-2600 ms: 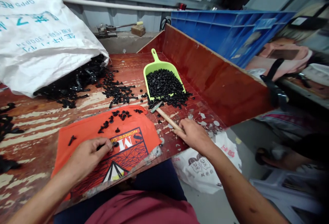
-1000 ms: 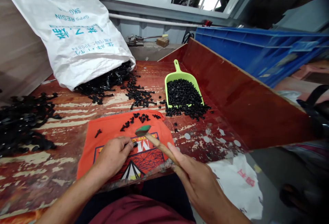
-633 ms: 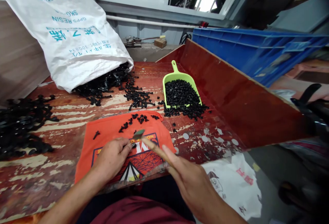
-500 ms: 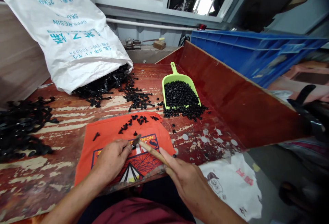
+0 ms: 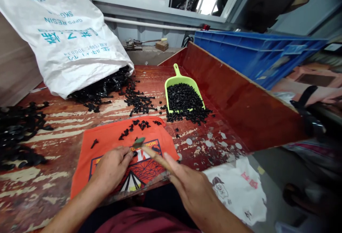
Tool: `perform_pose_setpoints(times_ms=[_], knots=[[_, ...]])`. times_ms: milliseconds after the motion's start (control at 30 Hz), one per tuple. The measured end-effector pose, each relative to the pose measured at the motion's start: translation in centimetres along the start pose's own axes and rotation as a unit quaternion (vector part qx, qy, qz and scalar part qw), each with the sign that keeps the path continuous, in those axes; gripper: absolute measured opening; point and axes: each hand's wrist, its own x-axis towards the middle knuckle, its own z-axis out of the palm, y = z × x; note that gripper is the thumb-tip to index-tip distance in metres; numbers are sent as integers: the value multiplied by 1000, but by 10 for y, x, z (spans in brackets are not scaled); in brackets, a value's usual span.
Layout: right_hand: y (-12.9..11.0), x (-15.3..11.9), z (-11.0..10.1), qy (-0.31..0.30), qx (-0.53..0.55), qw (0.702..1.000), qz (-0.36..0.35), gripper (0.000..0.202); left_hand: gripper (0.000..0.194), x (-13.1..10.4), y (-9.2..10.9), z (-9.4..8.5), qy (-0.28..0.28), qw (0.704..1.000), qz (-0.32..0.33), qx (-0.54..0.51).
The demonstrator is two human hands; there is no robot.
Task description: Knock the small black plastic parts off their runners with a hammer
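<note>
1. Head view, left hand: the left hand (image 5: 113, 167) lies over the orange cloth (image 5: 105, 138), thumb and forefinger narrowed onto a small black piece (image 5: 135, 153) at their tips.
2. Right hand: the right hand (image 5: 191, 186), beyond the near edge of the surface (image 5: 57, 144), is closed around the wooden handle of a hammer (image 5: 157, 158). The green-tinged head is just beside the left fingertips; whether it touches the small black piece I cannot tell.
3. Orange cloth: spread at the near edge, printed side up, partly covered by the left hand. Loose black pieces (image 5: 144, 124) are scattered over its far part; one lies apart towards its far left corner.
4. Dustpan: a lime-green dustpan (image 5: 173, 80) sits near the right edge, handle towards the far edge, heaped with black pieces that spill over its open lip onto the surface.
5. Left side: a white sack (image 5: 74, 47) stands tilted at the far left corner, its mouth down, black strips (image 5: 107, 87) spilling out. A dark pile (image 5: 18, 133) of similar strips lies along the left edge.
6. Surroundings: a reddish board (image 5: 240, 101) rises along the right edge, with a blue crate (image 5: 227, 47) behind it.
</note>
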Motion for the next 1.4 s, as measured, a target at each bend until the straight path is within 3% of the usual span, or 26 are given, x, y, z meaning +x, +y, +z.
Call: perform_pose_setpoints(times_ms=[100, 267, 367, 533, 600, 700, 767, 900, 1033, 1200, 1400], knots=[[1, 0, 3, -39, 25, 999, 12, 57, 39, -1, 2, -1, -5, 1000, -4, 7], [1, -1, 2, -5, 78, 996, 41, 57, 38, -1, 2, -1, 3, 1000, 2, 5], [-1, 0, 2, -47, 79, 995, 36, 57, 37, 0, 0, 1, 3, 1000, 7, -5], [9, 24, -1, -58, 98, 993, 45, 52, 35, 0, -5, -1, 14, 993, 15, -114], [14, 41, -3, -48, 53, 996, 54, 46, 35, -1, -6, -7, 8, 976, -9, -219], [12, 67, -1, -20, -94, 994, 59, 34, 21, -4, -9, -18, -33, 919, -58, -387], [1, 84, 3, 9, -161, 986, 30, 29, 24, -5, -12, -23, -40, 885, -73, -457], [-32, 117, 24, 0, -163, 986, -41, 23, 41, -7, -15, -25, 7, 848, -115, -517], [-53, 142, 48, -15, -178, 983, -52, 17, 48, -9, -14, -26, 27, 824, -134, -549], [-47, 139, 54, -9, -176, 981, -83, 11, 43, -10, -22, -24, 45, 785, -137, -602], [-35, 127, 56, 15, -134, 982, -134, 6, 34, -15, -28, -19, 25, 753, -145, -642]])
